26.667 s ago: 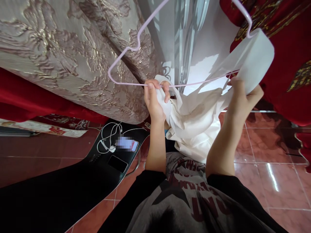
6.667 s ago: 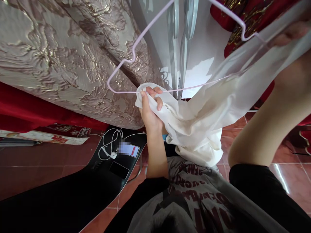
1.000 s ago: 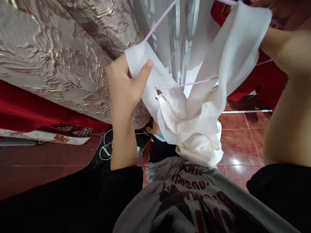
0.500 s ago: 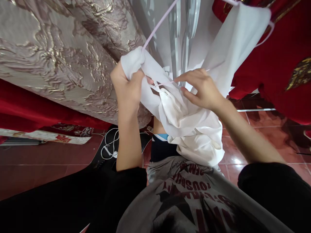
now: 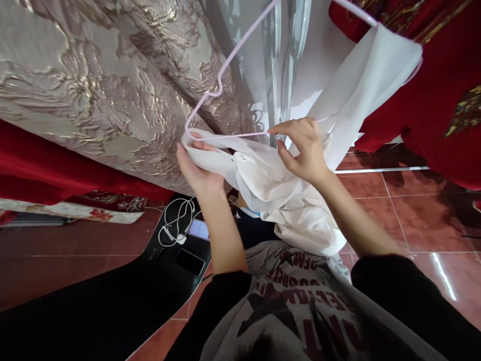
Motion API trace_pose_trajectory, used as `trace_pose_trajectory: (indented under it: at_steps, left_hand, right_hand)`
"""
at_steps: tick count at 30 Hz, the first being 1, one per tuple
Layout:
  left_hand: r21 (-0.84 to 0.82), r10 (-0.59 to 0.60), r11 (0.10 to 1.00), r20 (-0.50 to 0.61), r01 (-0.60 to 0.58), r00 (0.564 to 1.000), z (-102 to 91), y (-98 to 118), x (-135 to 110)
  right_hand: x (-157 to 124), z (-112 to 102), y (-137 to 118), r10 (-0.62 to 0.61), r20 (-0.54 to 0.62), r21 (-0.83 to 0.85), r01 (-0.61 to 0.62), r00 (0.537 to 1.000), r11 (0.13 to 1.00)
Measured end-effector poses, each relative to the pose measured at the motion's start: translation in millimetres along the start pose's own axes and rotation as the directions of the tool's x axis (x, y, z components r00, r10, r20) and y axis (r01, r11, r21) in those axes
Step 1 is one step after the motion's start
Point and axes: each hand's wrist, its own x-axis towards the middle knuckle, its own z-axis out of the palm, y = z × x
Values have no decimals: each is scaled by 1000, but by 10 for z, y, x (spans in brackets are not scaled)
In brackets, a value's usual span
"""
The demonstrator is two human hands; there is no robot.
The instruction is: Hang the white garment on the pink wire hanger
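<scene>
A white garment point(image 5: 259, 175) hangs bunched in front of me, its folds reaching down over my lap. The pale pink clothes hanger point(image 5: 236, 50) still carries the cloth on its right end, while its left shoulder and notch are bare. My left hand point(image 5: 203, 173) is closed on the garment's edge beside the hanger's left lower corner; some of its fingers are behind the fabric. Around the hanger's thin bottom bar, near its middle, my right hand point(image 5: 302, 148) is curled, with the index fingertip on the bar and the thumb a little below.
Shiny embossed fabric point(image 5: 112, 90) hangs at the left, red garments point(image 5: 421, 110) at the right. White metal bars point(image 5: 278, 65) stand behind. On a black seat point(image 5: 150, 281) lie a white cable point(image 5: 175, 220), a lit phone point(image 5: 199, 229) and a dark phone point(image 5: 190, 261). Red tiles point(image 5: 417, 210) cover the floor.
The white cloth has come off the hanger's left shoulder, baring the notch and corner. My left hand has moved down with the cloth and turned; my right hand has shifted slightly down.
</scene>
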Motion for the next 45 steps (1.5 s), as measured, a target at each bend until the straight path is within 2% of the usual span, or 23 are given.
trace_pose_trajectory:
  at_steps: [1,2,4,7,8,9,10,11,12,13,14,15,17,19,20,23,29,32,36,38,40,43,45]
  left_hand:
    - [-95,-130,987,20,131,991,39,-85,-91]
    - [-113,-172,978,45,176,984,104,-153,-192]
    - [-150,-195,966,102,209,975,279,-234,-390]
    - [-152,-122,977,190,152,974,522,-275,-580]
    - [-136,-94,983,201,123,975,572,-284,-606]
    - [-109,-70,990,199,94,977,603,-295,-618]
    - [-74,-53,995,185,68,981,618,-309,-620]
    - [-38,-38,998,166,45,985,619,-326,-616]
    - [-8,-21,1000,150,22,988,610,-345,-610]
    - [15,-3,1000,142,0,990,596,-367,-605]
    - [25,19,999,145,-23,989,580,-390,-602]
    - [24,43,999,154,-47,987,564,-412,-604]
    - [10,82,996,175,-85,981,541,-451,-618]
    - [18,99,994,179,-104,979,531,-473,-639]
    - [38,103,993,173,-111,979,530,-477,-649]
    - [110,124,984,152,-141,981,528,-468,-666]
    - [118,143,979,167,-164,975,489,-423,-658]
    - [131,142,978,148,-162,979,484,-407,-666]
    - [112,134,982,145,-151,980,497,-395,-669]
    - [127,123,982,132,-140,984,501,-392,-658]
    - [159,112,979,116,-130,987,502,-386,-640]
    - [158,105,980,114,-122,988,504,-373,-615]
    - [117,103,986,120,-117,987,512,-367,-610]
  right_hand:
    - [-3,0,-22,0,13,13,0,1000,1000]
    - [-2,-3,-48,-1,25,22,1,1000,1000]
    - [15,-25,-115,-9,38,33,7,999,999]
    - [53,-132,-209,-42,44,58,39,998,998]
    - [55,-190,-218,-43,7,74,43,999,996]
    - [45,-255,-206,-30,-88,87,38,996,995]
    - [20,-325,-167,7,-235,95,16,972,995]
    - [-22,-393,-102,71,-403,104,-31,912,994]
    - [-79,-455,-14,155,-555,123,-103,817,987]
    - [-149,-504,90,240,-658,160,-178,714,971]
    - [-227,-536,200,325,-702,221,-240,634,945]
    - [-307,-549,303,415,-678,299,-289,607,910]
    - [-451,-517,449,546,-518,444,-338,659,830]
    - [-545,-437,484,595,-400,484,-390,698,783]
    - [-569,-395,467,607,-388,469,-418,693,778]
    - [-563,-324,367,607,-452,423,-441,654,791]
    - [-462,-389,220,640,-350,431,-489,683,758]
    - [-432,-414,111,623,-363,446,-458,693,769]
    - [-340,-497,-26,627,-438,501,-404,645,765]
    - [-227,-598,-80,581,-459,493,-352,672,796]
    - [-58,-746,-129,525,-453,482,-297,721,824]
    - [247,-1042,-147,532,-278,527,-336,800,780]
    - [406,-1268,-44,502,-139,513,-371,854,774]
